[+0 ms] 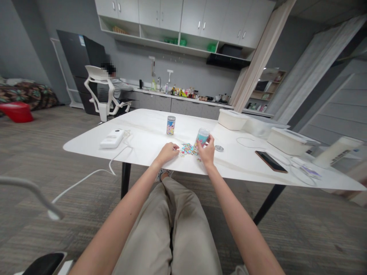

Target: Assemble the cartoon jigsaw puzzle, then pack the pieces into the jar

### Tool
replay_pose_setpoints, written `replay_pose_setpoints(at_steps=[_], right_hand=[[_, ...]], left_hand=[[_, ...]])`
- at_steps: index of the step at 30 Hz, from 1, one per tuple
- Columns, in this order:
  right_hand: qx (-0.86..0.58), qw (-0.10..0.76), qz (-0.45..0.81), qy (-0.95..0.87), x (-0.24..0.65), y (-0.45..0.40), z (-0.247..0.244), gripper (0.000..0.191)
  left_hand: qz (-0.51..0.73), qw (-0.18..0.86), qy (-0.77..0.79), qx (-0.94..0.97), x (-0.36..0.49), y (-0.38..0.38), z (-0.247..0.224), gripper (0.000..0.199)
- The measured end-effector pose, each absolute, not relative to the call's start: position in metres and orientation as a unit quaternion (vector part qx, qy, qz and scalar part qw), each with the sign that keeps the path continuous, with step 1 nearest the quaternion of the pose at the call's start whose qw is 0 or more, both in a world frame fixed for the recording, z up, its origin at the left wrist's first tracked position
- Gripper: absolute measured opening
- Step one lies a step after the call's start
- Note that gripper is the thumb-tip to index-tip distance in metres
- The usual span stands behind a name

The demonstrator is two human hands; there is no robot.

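the left hand (168, 152) rests palm down on the white tabletop (137, 143) near the lower middle of the frame, its fingers loosely together, gripping nothing and lying just beside a small heap of colourful pieces (187, 149). the pieces are too small to tell exactly what they are. the right hand (205, 150) is clamped around a see-through jar (203, 136) with pale blue inside, holding it tilted just above the right edge of the heap. a small round lid (219, 148) lies on the tabletop just right of that hand, and a taller jar with a colourful label (171, 125) stands upright farther back, well apart from both hands. toward the left of the tabletop sits a white box (112, 138) with a white cable (120, 157) trailing over the edge. on the right lie a phone (271, 161) and white plastic tubs (288, 140). beyond the tabletop, at the upper left of the frame, another person (113, 82) sits in a white chair (99, 89) at a kitchen counter (183, 100) crowded with bottles and jars, with white cabinets (183, 15) above it. the person's knees, in beige trousers (169, 229), show at the bottom of the frame.
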State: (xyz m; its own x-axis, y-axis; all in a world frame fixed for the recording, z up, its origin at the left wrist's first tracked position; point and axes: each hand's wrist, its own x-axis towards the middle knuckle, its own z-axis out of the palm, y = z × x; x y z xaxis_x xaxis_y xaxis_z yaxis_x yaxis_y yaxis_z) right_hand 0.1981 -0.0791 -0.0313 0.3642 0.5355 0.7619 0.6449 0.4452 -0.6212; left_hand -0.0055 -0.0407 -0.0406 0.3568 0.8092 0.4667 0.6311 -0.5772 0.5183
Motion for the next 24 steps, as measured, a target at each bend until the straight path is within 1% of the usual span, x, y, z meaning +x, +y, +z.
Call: replay_pose_setpoints(at_steps=[4, 12, 15, 18, 24], right_hand=[[-0.526, 0.640, -0.032, -0.559, 0.198, -0.079, -0.033, 0.062], [-0.548, 0.645, -0.057, -0.530, 0.221, -0.058, -0.026, 0.059], [-0.589, 0.650, -0.061, -0.476, 0.247, -0.040, -0.027, 0.055], [-0.629, 0.649, -0.043, -0.425, 0.272, -0.028, -0.033, 0.056], [-0.652, 0.625, -0.042, -0.427, 0.291, -0.021, -0.036, 0.056]], left_hand=[[0.338, 0.109, 0.436, 0.827, -0.006, -0.042, -0.040, 0.024], [0.344, 0.110, 0.425, 0.830, -0.007, -0.041, -0.042, 0.016], [0.364, 0.128, 0.421, 0.821, -0.007, -0.039, -0.044, 0.013], [0.360, 0.159, 0.419, 0.818, -0.006, -0.040, -0.043, 0.006], [0.359, 0.179, 0.421, 0.813, -0.005, -0.045, -0.038, 0.006]])
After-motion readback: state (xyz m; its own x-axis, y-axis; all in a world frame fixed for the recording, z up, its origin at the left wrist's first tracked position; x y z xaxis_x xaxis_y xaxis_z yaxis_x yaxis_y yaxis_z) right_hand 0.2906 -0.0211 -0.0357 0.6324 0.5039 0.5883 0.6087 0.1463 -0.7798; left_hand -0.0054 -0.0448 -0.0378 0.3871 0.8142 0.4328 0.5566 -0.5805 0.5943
